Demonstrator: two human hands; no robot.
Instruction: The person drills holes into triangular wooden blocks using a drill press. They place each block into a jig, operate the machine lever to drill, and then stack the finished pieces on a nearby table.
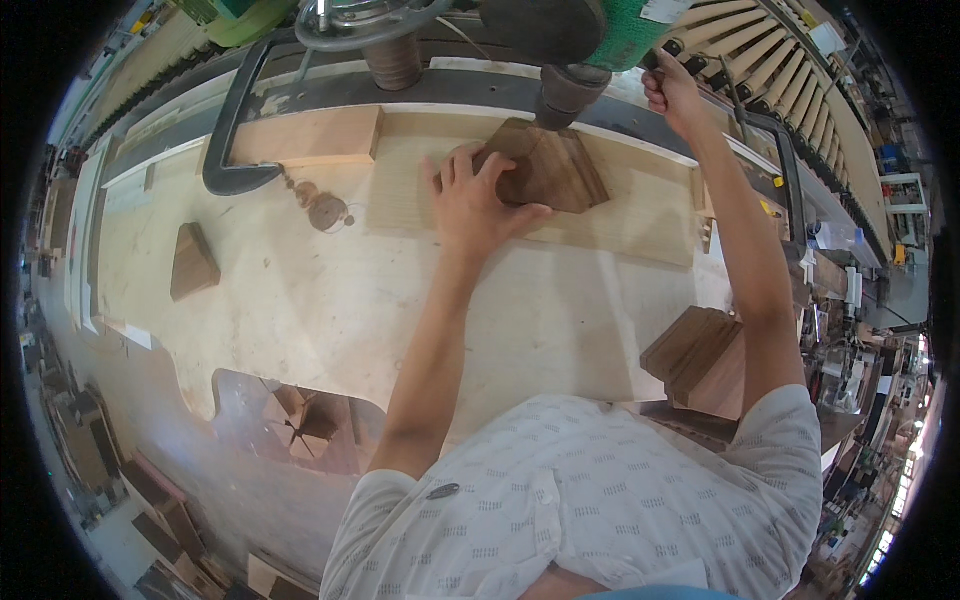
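The left hand is spread wide, its fingers and thumb resting against a dark wooden block on a pale board atop the counter, while the right hand curls around a dark handle beside the green machine. Through the counter's near-edge cutout, wooden wedges show clustered below, though whether a container holds them cannot be told. At far right is an apparent clear bottle, contents unclear.

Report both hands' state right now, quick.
Left hand: open, fingers spread, resting on the brown wooden block.
Right hand: closed, apparently around a dark handle beside the green machine.
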